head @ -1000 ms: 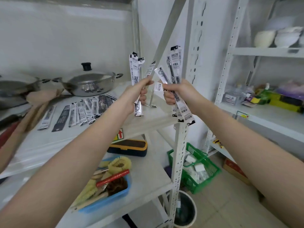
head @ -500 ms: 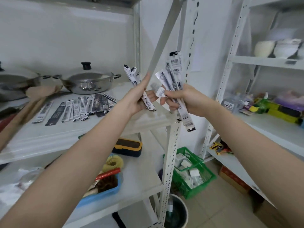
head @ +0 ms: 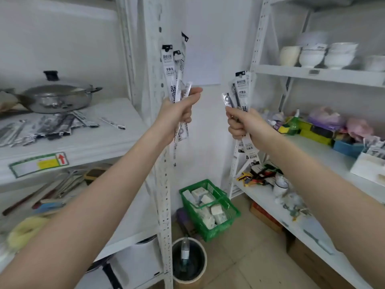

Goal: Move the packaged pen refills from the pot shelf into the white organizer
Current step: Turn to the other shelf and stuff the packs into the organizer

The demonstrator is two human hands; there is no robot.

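Between white shelves, I see both hands gripping refill packets, left hand [head: 177, 113] and right hand [head: 243, 126], while more refills [head: 58, 126] remain beside the pot [head: 56, 99].

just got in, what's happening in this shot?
A person is clearing packaged pen refills off the pot shelf. Each hand grips a bunch upright: the left hand holds one bundle of refill packs, the right hand another bundle, both raised in the gap between the two racks. More loose refill packs lie on the shelf by the lidded steel pot. The white organizer sits at the right rack's edge; nothing from these handfuls is in it yet.
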